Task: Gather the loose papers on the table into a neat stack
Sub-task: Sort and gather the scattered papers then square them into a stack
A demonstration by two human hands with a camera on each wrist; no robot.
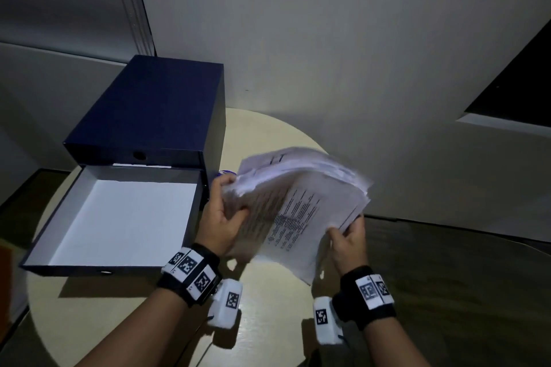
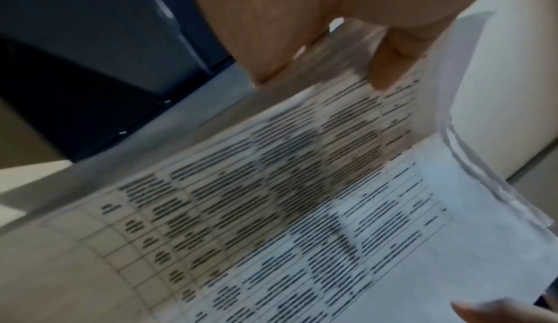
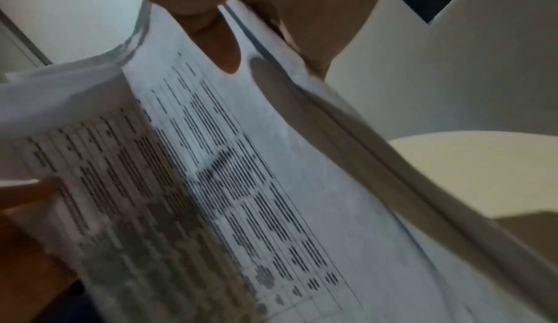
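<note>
A thick bundle of printed white papers (image 1: pixel 301 202) is held tilted above the round cream table (image 1: pixel 268 322). My left hand (image 1: pixel 223 214) grips its left edge, thumb on the printed top sheet, fingers curled behind. My right hand (image 1: pixel 347 235) pinches the lower right corner. The sheets fan out unevenly at the far edge and look motion-blurred. Up close the left wrist view shows the papers (image 2: pixel 302 197) with table print under my left hand's fingers (image 2: pixel 383 65). In the right wrist view the papers (image 3: pixel 241 173) bend under my right hand's thumb (image 3: pixel 223 42).
A dark blue box (image 1: pixel 155 110) stands at the table's back left, its open white-lined tray (image 1: pixel 119 217) pulled out toward me, right beside my left hand. A wall rises behind the table. A darker wooden surface (image 1: pixel 447 277) lies to the right.
</note>
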